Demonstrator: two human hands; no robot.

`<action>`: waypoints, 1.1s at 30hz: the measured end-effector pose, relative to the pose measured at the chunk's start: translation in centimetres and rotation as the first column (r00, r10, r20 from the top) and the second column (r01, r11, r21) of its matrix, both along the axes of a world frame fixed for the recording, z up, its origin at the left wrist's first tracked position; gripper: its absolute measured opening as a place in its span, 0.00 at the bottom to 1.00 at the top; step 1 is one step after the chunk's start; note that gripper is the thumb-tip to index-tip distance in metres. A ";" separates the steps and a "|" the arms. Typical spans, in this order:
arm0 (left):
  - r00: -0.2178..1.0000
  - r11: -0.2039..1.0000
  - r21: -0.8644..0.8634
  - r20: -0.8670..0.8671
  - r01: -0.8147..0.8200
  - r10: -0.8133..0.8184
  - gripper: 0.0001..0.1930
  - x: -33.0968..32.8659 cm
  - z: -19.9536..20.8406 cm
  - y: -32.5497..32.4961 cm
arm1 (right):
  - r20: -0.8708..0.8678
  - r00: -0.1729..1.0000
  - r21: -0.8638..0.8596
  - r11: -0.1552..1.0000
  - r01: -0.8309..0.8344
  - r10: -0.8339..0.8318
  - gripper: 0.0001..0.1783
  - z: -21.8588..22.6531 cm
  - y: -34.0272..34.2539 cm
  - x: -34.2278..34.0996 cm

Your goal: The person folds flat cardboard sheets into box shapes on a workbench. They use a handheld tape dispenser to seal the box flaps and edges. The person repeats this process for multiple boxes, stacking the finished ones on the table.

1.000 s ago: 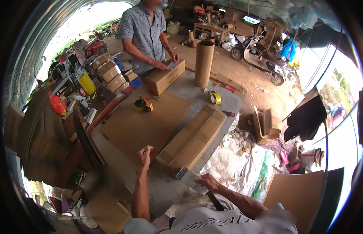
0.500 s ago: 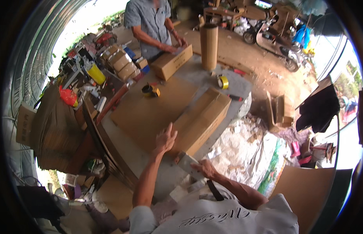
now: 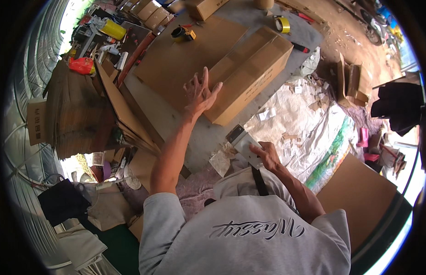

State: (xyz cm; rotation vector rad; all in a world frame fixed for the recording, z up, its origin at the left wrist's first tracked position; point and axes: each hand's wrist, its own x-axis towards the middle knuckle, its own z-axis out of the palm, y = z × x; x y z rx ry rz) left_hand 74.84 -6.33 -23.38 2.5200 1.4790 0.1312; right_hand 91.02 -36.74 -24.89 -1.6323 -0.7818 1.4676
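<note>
A long closed cardboard box [image 3: 256,75] lies slantwise on the grey table. My left hand [image 3: 201,94] is open, fingers spread, at the box's near left end; whether it touches the cardboard I cannot tell. My right hand [image 3: 268,156] is closed around a flat, pale grey rectangular tool [image 3: 248,149] with a dark end, whose exact kind is unclear. This tool is apart from the box, off the table's near edge. Left of the box lies a flat cardboard sheet [image 3: 176,73], with a yellow-and-black tape measure [image 3: 183,34] on its far part.
A yellow tape roll [image 3: 282,24] and a red-and-black tool [image 3: 301,47] sit beyond the box on the table [image 3: 146,103]. Stacked flattened cardboard [image 3: 82,110] stands at the left. Pale sheeting [image 3: 291,128] with scraps covers the floor at right. Another box [image 3: 204,7] shows at the far edge.
The view has tilted down, and the co-worker has mostly left the picture. My right hand has drawn the grey tool away from the box's near end. My left hand's fingers have spread.
</note>
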 end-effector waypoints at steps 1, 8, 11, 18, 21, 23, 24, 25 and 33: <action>1.000 1.000 0.012 0.000 -0.003 0.003 0.48 0.0 -0.1 -0.2 | 0.017 1.000 -0.029 1.000 -0.009 0.010 0.37 0.1 -0.5 0.1; 1.000 0.999 0.051 0.010 0.015 -0.016 0.49 0.2 -0.6 0.4 | 0.100 0.994 -0.064 0.997 -0.039 0.045 0.38 -2.5 -4.2 1.8; 1.000 0.999 0.048 0.006 0.017 -0.018 0.48 0.0 -0.6 0.5 | 0.119 0.992 -0.067 0.997 -0.038 0.046 0.40 -5.7 -3.9 1.4; 1.000 0.999 0.020 0.001 0.024 -0.024 0.47 0.0 0.1 0.2 | 0.099 0.993 0.051 0.996 -0.078 0.072 0.39 -10.8 0.9 0.4; 1.000 1.000 0.015 0.007 0.028 -0.028 0.46 -0.3 -0.1 0.2 | 0.102 0.991 0.037 0.995 -0.095 0.091 0.38 -11.2 3.6 -0.2; 0.999 0.999 0.030 0.023 0.036 -0.037 0.46 -0.5 -0.3 0.2 | 0.109 0.988 0.064 0.991 -0.120 0.112 0.38 -11.7 4.8 -0.6; 0.998 0.998 0.033 0.031 0.046 -0.047 0.46 -0.1 -0.2 0.3 | 0.125 0.985 0.078 0.989 -0.126 0.115 0.38 -12.3 5.1 -0.4; 0.997 0.998 0.037 0.039 0.058 -0.060 0.46 0.2 -0.1 0.2 | 0.192 0.977 0.221 0.966 -0.134 0.092 0.37 -14.2 5.2 -0.7; 0.969 0.909 0.380 0.098 0.173 -0.226 0.46 -0.7 0.4 -1.5 | 0.114 0.993 0.027 0.999 -0.024 0.020 0.37 -9.9 6.4 -2.3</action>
